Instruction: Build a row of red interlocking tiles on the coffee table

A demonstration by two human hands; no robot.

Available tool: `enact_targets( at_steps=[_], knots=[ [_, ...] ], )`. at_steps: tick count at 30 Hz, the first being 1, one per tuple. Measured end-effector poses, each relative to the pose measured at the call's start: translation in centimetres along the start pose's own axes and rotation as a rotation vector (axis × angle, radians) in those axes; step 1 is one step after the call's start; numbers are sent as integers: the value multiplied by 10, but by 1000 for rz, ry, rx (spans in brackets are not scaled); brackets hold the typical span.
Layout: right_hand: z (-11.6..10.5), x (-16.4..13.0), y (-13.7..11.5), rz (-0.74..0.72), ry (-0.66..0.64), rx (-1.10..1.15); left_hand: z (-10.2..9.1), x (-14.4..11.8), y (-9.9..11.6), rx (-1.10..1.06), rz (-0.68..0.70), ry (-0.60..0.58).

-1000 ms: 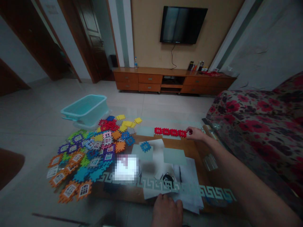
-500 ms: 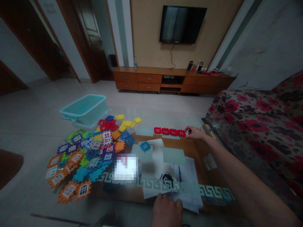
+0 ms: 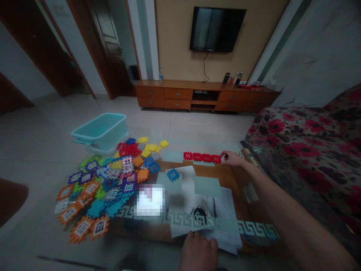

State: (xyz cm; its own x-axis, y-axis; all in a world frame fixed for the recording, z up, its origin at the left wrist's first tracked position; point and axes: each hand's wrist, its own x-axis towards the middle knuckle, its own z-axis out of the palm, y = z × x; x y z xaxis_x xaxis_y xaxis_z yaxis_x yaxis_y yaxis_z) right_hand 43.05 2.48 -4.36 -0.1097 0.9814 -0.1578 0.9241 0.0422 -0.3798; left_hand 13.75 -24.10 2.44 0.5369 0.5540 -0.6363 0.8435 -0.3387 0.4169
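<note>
A row of joined red puzzle tiles (image 3: pixel 202 157) lies flat on the glass table (image 3: pixel 254 229), far side. My right hand (image 3: pixel 232 159) reaches out to the row's right end and pinches the last red tile between its fingertips. A single blue tile (image 3: pixel 173 174) lies alone in the middle of the table. My left hand (image 3: pixel 199 251) rests at the near edge of the table with its fingers on a sheet of paper (image 3: pixel 222 222). A heap of colourful tiles (image 3: pixel 108 180), several with window prints, covers the table's left part.
A turquoise plastic tub (image 3: pixel 100 130) stands behind the heap at the table's far left. A flowered sofa (image 3: pixel 307 150) runs along the right. Beyond lie a tiled floor, a wooden TV cabinet (image 3: pixel 205 96) and a wall-mounted television (image 3: pixel 217 29).
Almost nothing has moved. My right hand stays at the right end of the red row and my left hand stays at the near edge; the view shifted very slightly.
</note>
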Motion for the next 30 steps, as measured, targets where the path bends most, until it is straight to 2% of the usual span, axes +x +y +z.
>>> enact_targets(
  at_steps=[30],
  knots=[
    [6, 5, 12, -6, 1, 12, -1, -1, 0, 18, 7, -11]
  ],
)
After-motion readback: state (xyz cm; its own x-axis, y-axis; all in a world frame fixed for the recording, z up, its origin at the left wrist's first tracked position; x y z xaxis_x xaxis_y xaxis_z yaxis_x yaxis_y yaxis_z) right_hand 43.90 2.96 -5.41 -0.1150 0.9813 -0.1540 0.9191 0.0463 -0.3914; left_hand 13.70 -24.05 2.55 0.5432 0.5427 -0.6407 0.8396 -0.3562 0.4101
